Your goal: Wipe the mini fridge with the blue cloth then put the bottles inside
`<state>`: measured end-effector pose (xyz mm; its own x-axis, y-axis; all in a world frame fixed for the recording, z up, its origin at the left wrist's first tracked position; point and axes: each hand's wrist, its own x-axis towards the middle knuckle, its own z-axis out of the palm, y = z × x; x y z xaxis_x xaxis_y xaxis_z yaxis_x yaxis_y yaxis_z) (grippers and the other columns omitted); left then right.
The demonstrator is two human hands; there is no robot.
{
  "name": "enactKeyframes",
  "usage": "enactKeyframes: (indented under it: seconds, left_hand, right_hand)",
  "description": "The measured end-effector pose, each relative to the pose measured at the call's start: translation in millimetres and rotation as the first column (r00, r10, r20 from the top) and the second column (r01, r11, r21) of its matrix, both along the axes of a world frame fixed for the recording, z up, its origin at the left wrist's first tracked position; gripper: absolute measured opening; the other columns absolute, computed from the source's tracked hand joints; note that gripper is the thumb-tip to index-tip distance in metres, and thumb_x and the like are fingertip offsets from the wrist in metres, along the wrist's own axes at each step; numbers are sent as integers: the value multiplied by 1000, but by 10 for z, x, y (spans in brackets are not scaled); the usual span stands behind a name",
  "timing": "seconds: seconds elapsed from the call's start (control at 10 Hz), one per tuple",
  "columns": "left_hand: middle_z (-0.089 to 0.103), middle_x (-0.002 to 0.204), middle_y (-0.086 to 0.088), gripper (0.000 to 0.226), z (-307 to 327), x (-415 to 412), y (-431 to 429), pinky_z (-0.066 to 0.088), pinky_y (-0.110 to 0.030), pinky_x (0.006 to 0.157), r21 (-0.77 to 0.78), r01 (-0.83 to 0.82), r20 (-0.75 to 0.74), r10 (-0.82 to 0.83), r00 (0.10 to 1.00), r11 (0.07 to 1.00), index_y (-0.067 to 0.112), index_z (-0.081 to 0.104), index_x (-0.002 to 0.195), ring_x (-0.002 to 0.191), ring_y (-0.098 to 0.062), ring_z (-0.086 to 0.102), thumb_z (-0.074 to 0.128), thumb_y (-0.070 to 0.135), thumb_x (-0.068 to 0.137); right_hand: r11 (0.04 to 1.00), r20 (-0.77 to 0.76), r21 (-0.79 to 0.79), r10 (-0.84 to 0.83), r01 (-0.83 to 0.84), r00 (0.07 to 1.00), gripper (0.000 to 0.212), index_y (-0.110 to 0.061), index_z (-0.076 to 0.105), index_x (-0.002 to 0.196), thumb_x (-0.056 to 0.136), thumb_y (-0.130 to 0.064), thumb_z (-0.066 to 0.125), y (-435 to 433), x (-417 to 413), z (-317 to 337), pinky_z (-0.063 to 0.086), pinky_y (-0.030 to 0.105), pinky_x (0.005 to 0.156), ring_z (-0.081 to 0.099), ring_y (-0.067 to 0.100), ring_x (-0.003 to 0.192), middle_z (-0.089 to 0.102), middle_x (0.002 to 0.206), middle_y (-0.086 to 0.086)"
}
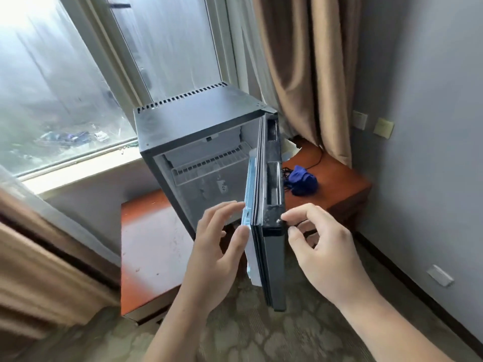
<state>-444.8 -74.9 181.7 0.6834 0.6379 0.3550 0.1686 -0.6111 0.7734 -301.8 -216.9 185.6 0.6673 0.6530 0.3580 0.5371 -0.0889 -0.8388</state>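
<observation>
Currently the fridge (183, 131) stands on a low red-brown bench (146, 244) under the window (52, 87), its door (271, 194) swung wide open and seen nearly edge-on, hinged at the fridge's right side. Interior looks bare: one wire shelf (209, 163), no bottles inside. No bottles appear anywhere in view.

Progress, as judged: early. The cloth (302, 180) lies bunched on the bench to the right of the fridge, just behind the door, and neither hand touches it. No sign I can read that wiping is done; dust or scuffing shows on the door's top edge. Left to do: pick up the cloth, wipe, then find and load the bottles.

Hands: left hand (219, 246) is spread loosely, fingers extended, thumb and fingertips against the pale inner lining of the door near its free corner. It holds nothing. Right hand (321, 246) is half curled, index fingertip and thumb close together at the door's outer top corner; whether it pinches the edge or only touches it I cannot tell. It carries no object.

Orientation: fridge is upright, long axis vertical, opening facing the camera and slightly to its left. The door's free edge points toward the person, its long axis likewise vertical. The cloth is a crumpled heap with no clear axis.
</observation>
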Motion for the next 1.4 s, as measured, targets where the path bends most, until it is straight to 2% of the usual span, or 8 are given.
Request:
enactKeyframes:
  seconds: [0.2, 0.4, 0.6, 0.8, 1.0, 1.2, 1.3, 1.4]
  left_hand:
    - [55, 128, 37, 32, 161, -323, 553, 35, -13, 104, 262, -25, -130, 61, 990, 965, 50, 63, 125, 133, 1, 43, 59, 56, 93]
    - [56, 132, 31, 29, 28, -513, 1558, 41, -36, 104, 376, -270, -89, 325, 942, 886, 42, 69, 120, 127, -3, 41, 71, 37, 91]
    - [42, 153, 8, 40, 96, -392, 2502, 39, -43, 105, 434, -356, -243, 488, 839, 828, 47, 58, 137, 137, -21, 32, 62, 38, 98]
    - [43, 147, 8, 41, 29, -307, 2747, 41, -43, 100, 385, -347, -220, 451, 865, 855, 50, 55, 139, 130, -23, 39, 59, 37, 100]
    - [43, 139, 9, 31, 168, -233, 2762, 34, -38, 106, 165, -359, -301, 393, 869, 919, 50, 59, 127, 131, -24, 37, 59, 44, 98]
    - [74, 109, 2, 32, 1434, 230, 2996, 54, -35, 91, 64, -223, -187, 231, 955, 973, 22, 71, 118, 100, -19, 70, 56, 46, 101]
    - [76, 92, 2, 37, 2128, 584, 3037, 57, -31, 73, 55, -166, -85, 171, 982, 985, 12, 72, 115, 84, -22, 73, 53, 42, 104]
    - [75, 90, -2, 43, 2648, 843, 2998, 46, -24, 55, 62, -176, -17, 177, 984, 982, 10, 72, 114, 70, -16, 67, 46, 43, 107]
  right_hand:
    - [988, 47, -8, 157, -157, 986, 26, -31, 68, 102, 97, -7, 63, 826, -351, 28, 49, 8, 82, 65, 0, 101, 67, 99, -18]
    - [959, -26, -96, 267, -268, 963, 30, -38, 63, 121, 101, -17, 57, 1650, -485, 140, 45, 1, 84, 58, -10, 111, 67, 114, -23]
    - [985, -54, -41, 168, -170, 984, 31, -40, 64, 116, 97, -17, 62, 2231, -469, 169, 49, 10, 79, 65, -1, 99, 69, 112, -19]
    - [989, -113, -93, 109, -119, 988, 32, -44, 65, 112, 95, -17, 65, 2357, -359, 84, 48, 9, 78, 66, 0, 95, 71, 111, -17]
    - [991, -137, -93, 85, -98, 987, 28, -46, 66, 108, 93, -23, 67, 2495, -56, 241, 60, 41, 87, 69, 3, 90, 71, 105, -24]
    - [977, -62, 67, 207, -203, 976, 16, -41, 66, 111, 97, -40, 60, 2843, 366, 1178, 63, 41, 76, 74, 10, 90, 72, 106, -20]
    - [966, -85, 118, 242, -232, 966, 22, -30, 65, 118, 101, -39, 55, 3011, 561, 1768, 58, 32, 62, 74, 12, 88, 71, 112, -8]
    - [958, -132, 144, 267, -248, 955, 31, -22, 65, 120, 104, -44, 49, 3115, 755, 2284, 60, 38, 67, 72, 18, 91, 71, 112, -1]
